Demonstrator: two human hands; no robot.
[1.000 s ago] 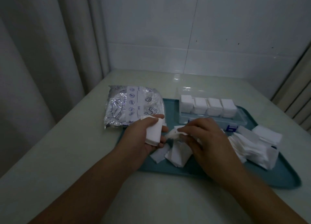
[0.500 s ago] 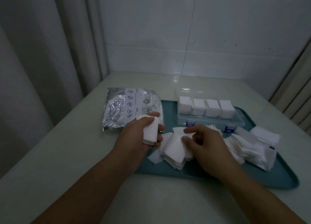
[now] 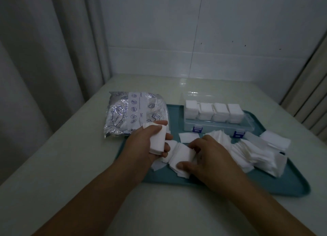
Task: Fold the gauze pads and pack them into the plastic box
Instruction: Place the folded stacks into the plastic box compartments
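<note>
right hand (image 3: 210, 157) now gripping pad (image 3: 182, 153), box (image 3: 217, 127) (four stacks)

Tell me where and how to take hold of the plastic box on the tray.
Probably grip the plastic box by its two short ends, coming from above with a hand on each. It lies flat and long on the teal tray, open, with four gauze stacks rising above its rim, so a level lift keeps them from toppling.
</note>
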